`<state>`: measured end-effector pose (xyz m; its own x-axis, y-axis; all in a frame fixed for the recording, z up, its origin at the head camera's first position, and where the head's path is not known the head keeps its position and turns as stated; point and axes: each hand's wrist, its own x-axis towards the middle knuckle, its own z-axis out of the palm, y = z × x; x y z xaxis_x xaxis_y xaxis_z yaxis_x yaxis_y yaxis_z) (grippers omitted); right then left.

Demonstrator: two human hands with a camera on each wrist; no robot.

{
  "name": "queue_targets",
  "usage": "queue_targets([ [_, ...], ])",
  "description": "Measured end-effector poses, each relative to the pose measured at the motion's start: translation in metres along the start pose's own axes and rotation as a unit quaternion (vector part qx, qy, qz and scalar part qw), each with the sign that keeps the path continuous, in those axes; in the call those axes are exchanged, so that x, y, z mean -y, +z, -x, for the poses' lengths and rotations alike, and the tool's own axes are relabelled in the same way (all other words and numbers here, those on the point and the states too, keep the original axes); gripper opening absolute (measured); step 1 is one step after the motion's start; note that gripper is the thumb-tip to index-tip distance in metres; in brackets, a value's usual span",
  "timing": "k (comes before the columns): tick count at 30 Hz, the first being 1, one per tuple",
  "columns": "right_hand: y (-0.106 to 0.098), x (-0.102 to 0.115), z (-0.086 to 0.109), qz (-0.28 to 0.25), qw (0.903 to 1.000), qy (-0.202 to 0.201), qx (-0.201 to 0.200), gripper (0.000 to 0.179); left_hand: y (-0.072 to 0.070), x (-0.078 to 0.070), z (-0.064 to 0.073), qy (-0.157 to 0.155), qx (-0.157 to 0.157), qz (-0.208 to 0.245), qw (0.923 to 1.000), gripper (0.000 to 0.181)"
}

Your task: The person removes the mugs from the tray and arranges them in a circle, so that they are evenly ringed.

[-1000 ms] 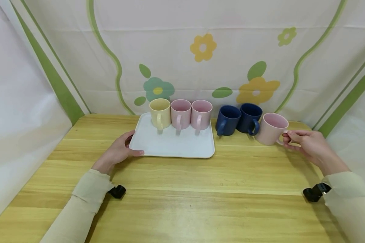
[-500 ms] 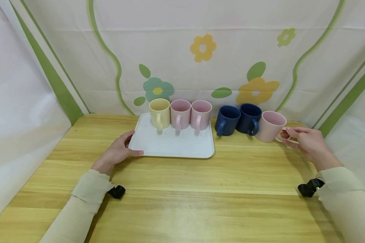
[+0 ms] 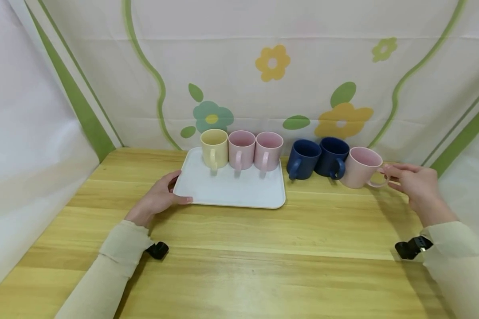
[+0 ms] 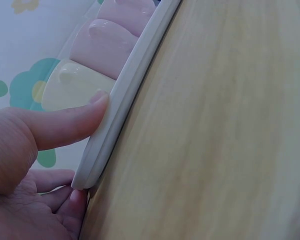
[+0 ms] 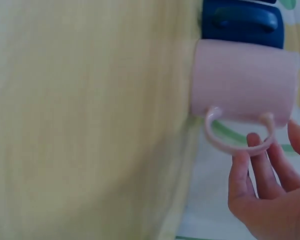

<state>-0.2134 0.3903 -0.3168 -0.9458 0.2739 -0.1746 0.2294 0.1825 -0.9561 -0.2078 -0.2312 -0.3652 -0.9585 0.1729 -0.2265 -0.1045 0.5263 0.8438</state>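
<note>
My left hand (image 3: 157, 197) grips the near left corner of a white tray (image 3: 231, 188), its thumb on the front rim in the left wrist view. Along the tray's back stand a yellow mug (image 3: 215, 150) and two pink mugs (image 3: 241, 153), upright, handles facing me. Right of the tray, two dark blue mugs (image 3: 304, 161) stand on the table. A third pink mug (image 3: 359, 170) is beside them, its handle pointing right. My right hand (image 5: 275, 195) has loosely bent fingers at the outside of that handle (image 5: 235, 149), the thumb apart from it.
The wooden table (image 3: 239, 266) reaches back to a white curtain (image 3: 223, 66) with printed flowers, and curtains hang at both sides. A black wrist camera (image 3: 157, 250) sits at each sleeve cuff.
The right-hand pink mug shifted slightly back against the blue mugs. My right hand then loosened from its handle and drew a little right. The left hand and tray kept their places.
</note>
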Motion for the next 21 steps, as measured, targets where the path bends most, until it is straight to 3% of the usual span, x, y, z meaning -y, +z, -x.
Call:
queue_targets([
  [6, 0.017, 0.026, 0.016, -0.078, 0.9956, -0.049, -0.021, 0.029, 0.002, -0.003, 0.001, 0.003, -0.001, 0.006, 1.0, 0.106],
  [10, 0.04, 0.043, 0.026, -0.095, 0.9929, -0.072, -0.004, 0.032, 0.002, -0.004, 0.001, 0.0, -0.002, 0.007, 1.0, 0.106],
  [12, 0.054, 0.049, 0.031, -0.089, 0.9929, -0.078, 0.015, 0.035, 0.002, -0.003, 0.001, -0.001, -0.003, 0.007, 1.0, 0.107],
  [19, 0.108, 0.061, 0.044, 0.023, 0.9914, -0.101, 0.081, 0.049, 0.002, -0.001, -0.001, 0.001, -0.004, 0.004, 1.0, 0.107],
  [21, 0.123, 0.063, 0.045, 0.029, 0.989, -0.107, 0.098, 0.051, 0.002, 0.0, -0.002, 0.0, -0.007, 0.003, 1.0, 0.106],
])
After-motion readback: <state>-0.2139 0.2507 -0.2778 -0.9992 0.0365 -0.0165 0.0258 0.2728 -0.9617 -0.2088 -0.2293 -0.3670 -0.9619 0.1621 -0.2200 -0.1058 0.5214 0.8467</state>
